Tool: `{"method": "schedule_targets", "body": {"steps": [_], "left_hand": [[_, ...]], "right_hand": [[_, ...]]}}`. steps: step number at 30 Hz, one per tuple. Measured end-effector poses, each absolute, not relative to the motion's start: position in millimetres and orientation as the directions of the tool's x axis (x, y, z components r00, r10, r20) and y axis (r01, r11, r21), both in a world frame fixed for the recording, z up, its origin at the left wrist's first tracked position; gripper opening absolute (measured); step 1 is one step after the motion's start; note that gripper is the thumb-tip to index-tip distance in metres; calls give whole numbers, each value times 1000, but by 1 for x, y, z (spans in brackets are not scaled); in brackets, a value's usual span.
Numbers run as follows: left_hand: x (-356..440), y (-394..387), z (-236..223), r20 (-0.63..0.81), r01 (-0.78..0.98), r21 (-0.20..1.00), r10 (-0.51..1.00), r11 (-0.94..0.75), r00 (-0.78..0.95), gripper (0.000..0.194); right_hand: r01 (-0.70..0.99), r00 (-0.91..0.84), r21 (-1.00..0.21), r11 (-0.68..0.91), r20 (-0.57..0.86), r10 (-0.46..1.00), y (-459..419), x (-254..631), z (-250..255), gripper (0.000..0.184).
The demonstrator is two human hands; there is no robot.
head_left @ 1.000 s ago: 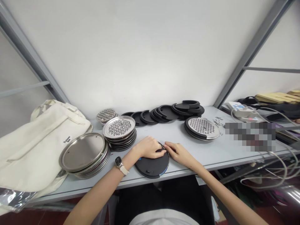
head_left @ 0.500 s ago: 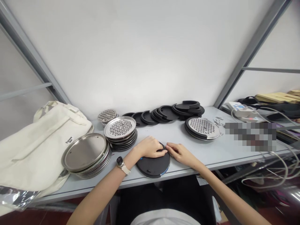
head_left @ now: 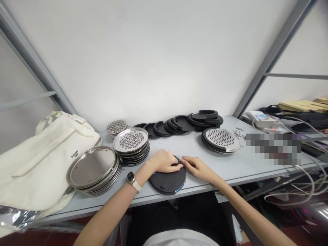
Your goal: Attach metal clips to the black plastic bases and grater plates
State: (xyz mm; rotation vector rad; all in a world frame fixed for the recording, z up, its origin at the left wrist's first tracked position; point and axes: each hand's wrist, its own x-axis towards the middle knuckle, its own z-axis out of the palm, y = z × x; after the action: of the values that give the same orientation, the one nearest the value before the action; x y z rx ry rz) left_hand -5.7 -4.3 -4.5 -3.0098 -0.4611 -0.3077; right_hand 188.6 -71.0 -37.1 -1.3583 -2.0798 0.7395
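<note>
A black round disc [head_left: 170,180] lies on the grey table in front of me, with a blue-and-silver edge showing at its lower right. My left hand [head_left: 164,162] is closed on its far part, with fingers curled and thumb and fingertips at the upper right rim. At that same rim my right hand [head_left: 195,167] pinches a small metal ring [head_left: 180,160], partly covered by the fingertips. To the left stands a stack of steel grater discs [head_left: 131,139], and nearer me a stack of plain steel discs [head_left: 92,167].
Black disc holders [head_left: 182,123] lie overlapped along the wall. A grater disc in a black holder [head_left: 221,139] sits to the right, beside loose metal rings [head_left: 238,131]. A cream bag [head_left: 51,153] covers the left end; white cables [head_left: 311,184] hang at the right.
Both hands stay at the disc's upper right rim. The small metal ring shows slightly more between the right fingertips; otherwise only the view shifts a little.
</note>
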Motion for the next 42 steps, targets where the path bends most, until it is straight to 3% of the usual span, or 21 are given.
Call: {"method": "schedule_targets", "body": {"steps": [16, 30, 42], "left_hand": [[-7, -4, -4, 209, 339, -15, 328, -941, 921, 43], [-5, -10, -3, 194, 328, -23, 317, -944, 928, 36], [-6, -8, -4, 193, 322, 13, 318, -947, 928, 45]], "right_hand": [[572, -328, -759, 309, 134, 935, -73, 191, -38, 42], [651, -325, -666, 364, 188, 927, -75, 185, -35, 39], [643, -329, -676, 360, 181, 927, -76, 185, -33, 41]]}}
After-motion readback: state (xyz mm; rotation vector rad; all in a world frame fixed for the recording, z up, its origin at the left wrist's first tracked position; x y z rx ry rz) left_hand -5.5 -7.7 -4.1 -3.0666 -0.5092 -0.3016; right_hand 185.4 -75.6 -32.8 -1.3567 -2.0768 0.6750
